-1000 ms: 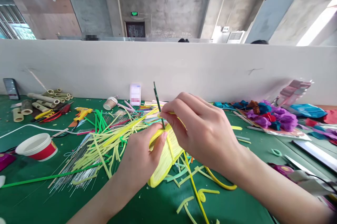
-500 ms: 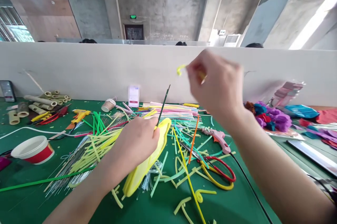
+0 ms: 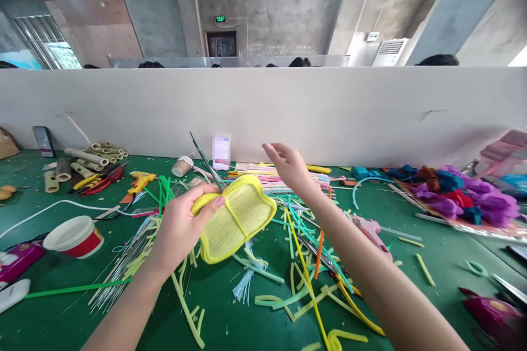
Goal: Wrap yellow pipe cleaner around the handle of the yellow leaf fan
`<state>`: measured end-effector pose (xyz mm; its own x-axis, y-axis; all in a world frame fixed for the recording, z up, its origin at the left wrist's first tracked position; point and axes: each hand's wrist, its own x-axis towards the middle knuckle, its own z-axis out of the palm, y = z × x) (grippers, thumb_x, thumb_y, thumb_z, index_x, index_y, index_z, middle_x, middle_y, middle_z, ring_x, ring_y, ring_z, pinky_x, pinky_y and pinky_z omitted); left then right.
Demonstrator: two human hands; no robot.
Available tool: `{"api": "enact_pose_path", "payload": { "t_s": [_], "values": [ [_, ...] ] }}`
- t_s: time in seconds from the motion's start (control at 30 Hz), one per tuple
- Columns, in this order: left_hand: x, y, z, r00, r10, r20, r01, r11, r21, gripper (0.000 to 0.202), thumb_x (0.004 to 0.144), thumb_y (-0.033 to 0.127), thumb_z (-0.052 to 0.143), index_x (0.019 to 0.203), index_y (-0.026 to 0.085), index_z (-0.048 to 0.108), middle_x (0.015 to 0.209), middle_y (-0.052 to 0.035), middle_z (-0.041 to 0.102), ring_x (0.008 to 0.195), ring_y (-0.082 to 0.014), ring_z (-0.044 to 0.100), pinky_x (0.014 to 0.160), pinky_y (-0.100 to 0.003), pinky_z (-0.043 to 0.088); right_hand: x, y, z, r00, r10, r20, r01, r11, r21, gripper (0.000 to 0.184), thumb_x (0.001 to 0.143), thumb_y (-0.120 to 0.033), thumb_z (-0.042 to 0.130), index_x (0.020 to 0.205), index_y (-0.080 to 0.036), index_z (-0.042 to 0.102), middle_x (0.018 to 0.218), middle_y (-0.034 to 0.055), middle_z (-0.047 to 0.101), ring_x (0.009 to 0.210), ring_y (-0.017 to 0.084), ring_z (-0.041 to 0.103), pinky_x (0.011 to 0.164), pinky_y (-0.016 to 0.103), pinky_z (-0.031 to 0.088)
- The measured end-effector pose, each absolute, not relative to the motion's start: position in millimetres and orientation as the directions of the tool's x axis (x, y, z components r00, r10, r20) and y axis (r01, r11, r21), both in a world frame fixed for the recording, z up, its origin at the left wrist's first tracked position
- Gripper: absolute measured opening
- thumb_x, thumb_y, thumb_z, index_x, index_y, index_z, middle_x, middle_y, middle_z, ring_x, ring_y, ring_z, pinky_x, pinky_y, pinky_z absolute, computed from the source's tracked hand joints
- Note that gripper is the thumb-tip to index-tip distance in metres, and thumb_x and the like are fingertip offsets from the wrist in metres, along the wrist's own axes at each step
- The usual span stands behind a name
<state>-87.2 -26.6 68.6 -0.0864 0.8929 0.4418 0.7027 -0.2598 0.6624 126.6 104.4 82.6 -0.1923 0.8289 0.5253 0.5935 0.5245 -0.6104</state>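
My left hand point(image 3: 181, 224) is closed on a flat yellow woven petal shape point(image 3: 236, 216) edged with yellow pipe cleaner, held above the green table point(image 3: 61, 318). A thin dark green stem point(image 3: 205, 160) sticks up and to the left from my grip. My right hand point(image 3: 290, 167) hovers beyond the petal with fingers loosely spread, over a row of pale coloured pipe cleaners point(image 3: 284, 178), and holds nothing that I can see.
Loose yellow and green pipe cleaners point(image 3: 288, 285) litter the table. A pink glue gun point(image 3: 370, 230), a yellow glue gun point(image 3: 142, 179), a red and white cup point(image 3: 74, 235), paper tubes point(image 3: 88, 156) and purple flowers point(image 3: 465, 194) lie around. A white partition point(image 3: 329, 109) stands behind.
My right hand dropped from high up down to the far side of the petal, and the yellow piece it pinched is gone. My left hand turned the petal flatter toward me.
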Motion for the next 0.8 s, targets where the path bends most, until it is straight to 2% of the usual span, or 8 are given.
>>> {"api": "enact_pose_path", "payload": {
  "t_s": [0.07, 0.17, 0.23, 0.33, 0.53, 0.63, 0.73, 0.8],
  "values": [
    [-82.6, -22.4, 60.7, -0.040, 0.783, 0.621, 0.792, -0.354, 0.498, 0.016, 0.093, 0.033, 0.062, 0.098, 0.020, 0.069, 0.091, -0.0027, 0.079, 0.073, -0.0171, 0.073, 0.063, -0.022, 0.054, 130.9, 78.1, 70.0, -0.133, 0.860, 0.494, 0.513, 0.486, -0.708, 0.054, 0.102, -0.054, 0.027, 0.113, -0.017, 0.065, 0.103, 0.0119, 0.071, 0.087, 0.021, 0.065, 0.069, 0.030, 0.051],
    [-74.3, -14.8, 47.0, 0.150, 0.526, 0.837, 0.830, -0.527, 0.182, 0.021, 0.091, 0.014, 0.064, 0.110, 0.020, 0.066, 0.101, -0.0053, 0.080, 0.083, -0.0178, 0.076, 0.078, -0.024, 0.057, 137.5, 40.6, 48.5, -0.138, 0.982, 0.128, -0.025, 0.126, -0.992, 0.056, 0.094, -0.067, 0.037, 0.107, -0.019, 0.062, 0.084, 0.0069, 0.066, 0.062, 0.017, 0.058, 0.049, 0.026, 0.043],
    [-68.7, -9.6, 38.2, 0.267, 0.407, 0.873, 0.783, -0.621, 0.050, 0.040, 0.087, 0.006, 0.065, 0.124, 0.020, 0.060, 0.112, -0.0082, 0.077, 0.095, -0.0200, 0.075, 0.089, -0.029, 0.057, 139.0, 23.5, 38.4, -0.359, 0.933, -0.012, -0.192, -0.087, -0.978, 0.058, 0.091, -0.072, 0.039, 0.101, -0.019, 0.062, 0.082, 0.0071, 0.066, 0.059, 0.017, 0.057, 0.046, 0.026, 0.043],
    [-61.8, -5.5, 28.5, 0.346, 0.285, 0.894, 0.709, -0.704, -0.050, 0.047, 0.084, 0.000, 0.066, 0.129, 0.014, 0.059, 0.112, -0.0105, 0.077, 0.099, -0.0199, 0.075, 0.090, -0.029, 0.059, 140.1, 9.0, 36.8, -0.335, 0.940, 0.066, -0.280, -0.033, -0.960, 0.051, 0.093, -0.066, 0.044, 0.095, -0.018, 0.063, 0.086, 0.0073, 0.066, 0.071, 0.018, 0.060, 0.057, 0.027, 0.049],
    [-57.2, -18.3, 19.1, 0.350, 0.270, 0.897, 0.645, -0.764, -0.022, 0.038, 0.082, -0.004, 0.067, 0.118, 0.005, 0.065, 0.106, -0.0159, 0.078, 0.098, -0.0191, 0.075, 0.091, -0.027, 0.058, 154.0, -15.0, 50.6, -0.149, 0.978, 0.144, -0.107, 0.129, -0.986, 0.034, 0.095, -0.049, 0.056, 0.077, -0.020, 0.057, 0.068, -0.0003, 0.059, 0.062, 0.012, 0.053, 0.056, 0.023, 0.046],
    [-57.8, -29.8, 11.5, 0.334, 0.316, 0.888, 0.642, -0.766, 0.031, 0.037, 0.083, -0.004, 0.066, 0.118, 0.006, 0.064, 0.107, -0.0164, 0.077, 0.100, -0.0196, 0.074, 0.091, -0.027, 0.058, 161.1, -33.2, 47.3, 0.024, 0.940, 0.340, 0.031, 0.340, -0.940, 0.009, 0.090, -0.032, 0.068, 0.092, -0.025, 0.063, 0.078, -0.0013, 0.060, 0.069, 0.012, 0.057, 0.061, 0.022, 0.049],
    [-57.5, -38.9, 4.4, 0.323, 0.357, 0.876, 0.609, -0.788, 0.097, 0.036, 0.084, -0.002, 0.065, 0.118, 0.008, 0.064, 0.107, -0.0149, 0.077, 0.099, -0.0199, 0.075, 0.089, -0.027, 0.059, 163.4, -48.1, 38.7, -0.015, 0.837, 0.548, 0.201, 0.539, -0.818, 0.032, 0.088, -0.019, 0.070, 0.117, -0.032, 0.065, 0.103, 0.0024, 0.059, 0.091, 0.015, 0.060, 0.075, 0.026, 0.053],
    [-56.5, -42.9, 1.7, 0.337, 0.399, 0.853, 0.583, -0.800, 0.144, 0.035, 0.085, 0.001, 0.065, 0.118, 0.010, 0.063, 0.106, -0.0130, 0.078, 0.097, -0.0195, 0.075, 0.086, -0.027, 0.060, 162.6, -53.1, 32.5, -0.085, 0.801, 0.593, 0.263, 0.592, -0.762, 0.033, 0.087, -0.017, 0.070, 0.116, -0.032, 0.067, 0.109, 0.0039, 0.058, 0.098, 0.017, 0.060, 0.080, 0.029, 0.053]
  ]
}}
